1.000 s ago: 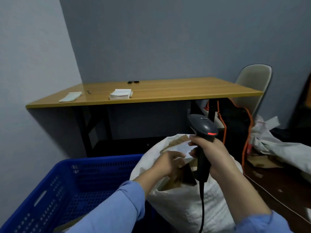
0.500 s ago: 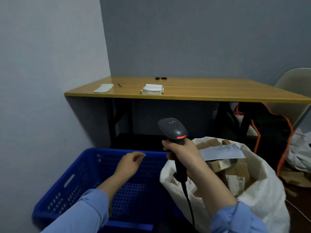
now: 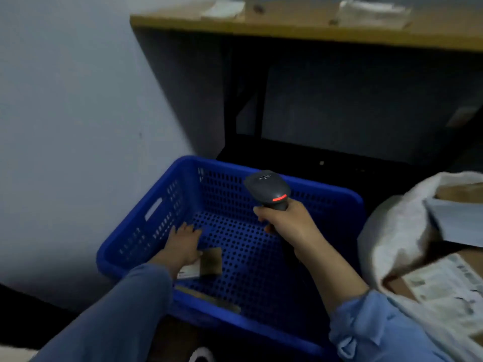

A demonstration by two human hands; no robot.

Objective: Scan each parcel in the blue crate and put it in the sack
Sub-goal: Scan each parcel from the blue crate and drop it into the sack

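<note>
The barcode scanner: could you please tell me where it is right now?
In the head view, the barcode scanner is centre frame, gripped by the right hand above the blue crate, left of the sack.

A small parcel-sorting back room
We see a perforated blue plastic crate [image 3: 167,194], a handheld barcode scanner [image 3: 269,189] with its red light on, a white sack [image 3: 386,231] stuffed with labelled parcels [image 3: 444,283], and a plain wooden surface [image 3: 287,24] against bare grey walls [image 3: 65,100].
</note>
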